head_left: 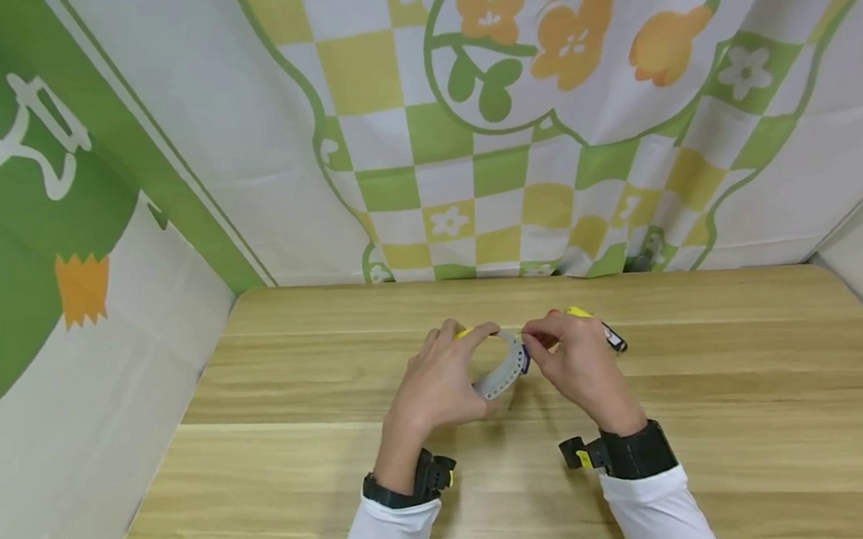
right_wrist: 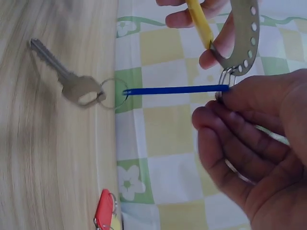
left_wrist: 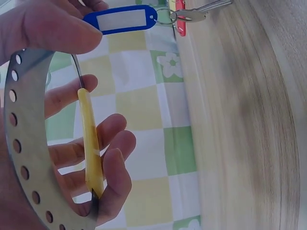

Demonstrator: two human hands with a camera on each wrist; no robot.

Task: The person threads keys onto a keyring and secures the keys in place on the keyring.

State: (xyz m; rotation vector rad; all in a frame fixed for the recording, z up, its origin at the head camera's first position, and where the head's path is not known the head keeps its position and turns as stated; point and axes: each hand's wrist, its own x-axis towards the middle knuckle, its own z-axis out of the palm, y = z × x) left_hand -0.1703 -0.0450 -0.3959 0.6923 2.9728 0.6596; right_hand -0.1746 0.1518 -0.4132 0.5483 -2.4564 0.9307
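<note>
My left hand [head_left: 435,382] grips a flat grey metal ring [head_left: 509,370] with a row of round holes and a yellow sleeve [left_wrist: 91,143] along one side. Several fingers curl round the yellow part in the left wrist view. My right hand [head_left: 584,367] pinches one end of a blue key tag [right_wrist: 177,90], close against the metal ring. Small wire loops [right_wrist: 226,76] sit where tag and ring meet; whether they are joined is partly hidden by the thumb. From the tag's other end a silver key [right_wrist: 79,89] hangs on a thin split ring [right_wrist: 113,93].
Behind my right hand lie a yellow piece [head_left: 578,312], a black-and-white piece [head_left: 615,339] and a red key tag [right_wrist: 104,210]. All rest on the wooden table [head_left: 281,480], which ends at a patterned curtain [head_left: 440,177].
</note>
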